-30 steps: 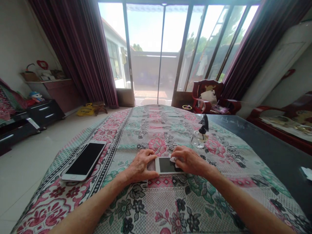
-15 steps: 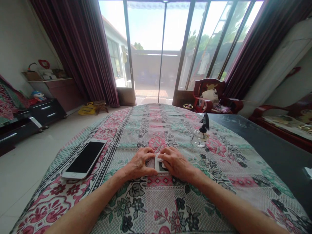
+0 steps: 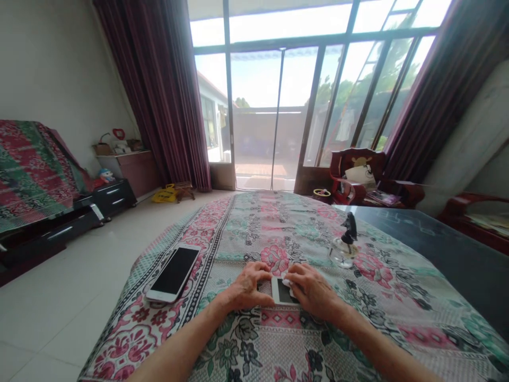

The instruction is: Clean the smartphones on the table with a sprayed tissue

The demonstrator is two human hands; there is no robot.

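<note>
On the patterned tablecloth (image 3: pixel 278 233) in front of me lies a small white phone with a dark screen (image 3: pixel 281 297). My left hand (image 3: pixel 247 286) grips its left end, thumb at the near edge and fingers at the far edge. Over the phone's right part, my right hand (image 3: pixel 316 292) is closed on a small white wipe (image 3: pixel 287 283) pressed to the screen. The right hand hides the phone's right end and most of the wipe.
A larger white phone (image 3: pixel 175 273) lies to the left on the tablecloth. Farther right stands a clear spray bottle with a black head (image 3: pixel 345 249). A dark table (image 3: pixel 421 239) adjoins on the right, and a red wooden chair (image 3: pixel 356 164) is behind.
The whole view has shifted, so everything appears lower and farther right. My right hand has slid a little rightward along the small phone, baring more of its screen. My left hand keeps its hold.
</note>
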